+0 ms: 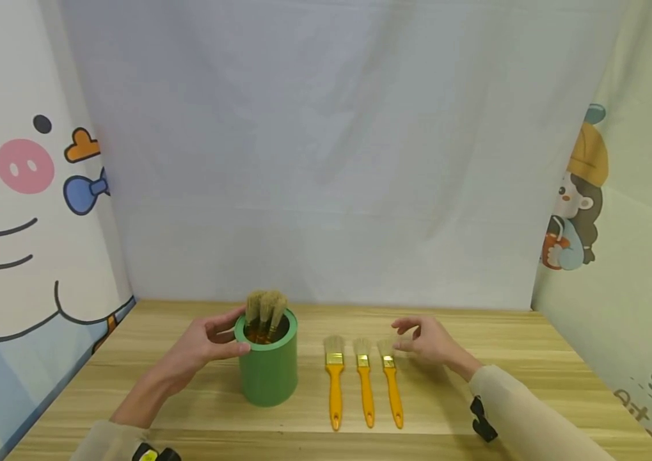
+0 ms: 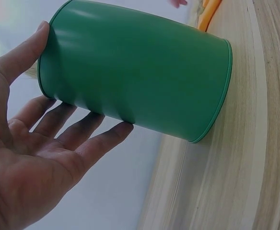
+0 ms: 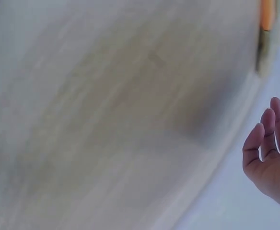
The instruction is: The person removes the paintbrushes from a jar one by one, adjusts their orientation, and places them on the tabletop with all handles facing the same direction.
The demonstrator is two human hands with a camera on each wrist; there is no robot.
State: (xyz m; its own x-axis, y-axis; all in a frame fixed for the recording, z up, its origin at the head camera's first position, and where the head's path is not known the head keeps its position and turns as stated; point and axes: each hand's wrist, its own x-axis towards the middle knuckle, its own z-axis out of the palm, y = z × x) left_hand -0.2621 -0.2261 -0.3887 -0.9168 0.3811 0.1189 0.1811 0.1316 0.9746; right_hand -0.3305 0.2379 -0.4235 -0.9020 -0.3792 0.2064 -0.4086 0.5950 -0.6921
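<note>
Container [image 1: 269, 379], green, cylindrical and open at the top, stands upright on the wood-grain surface [image 1: 437, 413], left of centre in the head view. We grip it near the rim with the left hand [image 1: 201, 346]: the thumb lies at the near side of the rim, and the left wrist view shows the fingers [image 2: 115, 135] bent against the side wall. Three bristle heads [image 1: 267, 308] project above the opening, close together; the lower parts inside the container are mostly hidden from us.

To the right of the container we have three flat paintbrushes laid side by side, apart from one another: the wide brush [image 1: 334, 387], the middle brush [image 1: 366, 387] and the right-hand brush [image 1: 393, 390]. Each presents a yellow-orange handle toward us, a gold-coloured ferrule, and pale bristles toward the back.

We hold nothing in the right hand [image 1: 430, 342]. Its fingers are relaxed and slightly bent, beside the bristles of the right-hand brush; we cannot tell whether the fingertips touch them.

We wear pale sleeves [image 1: 535, 413] with black straps [image 1: 482, 419]. Behind the surface hangs a white cloth [image 1: 326, 160], flanked by a left cartoon panel [image 1: 20, 224] and a right cartoon panel [image 1: 642, 256].
</note>
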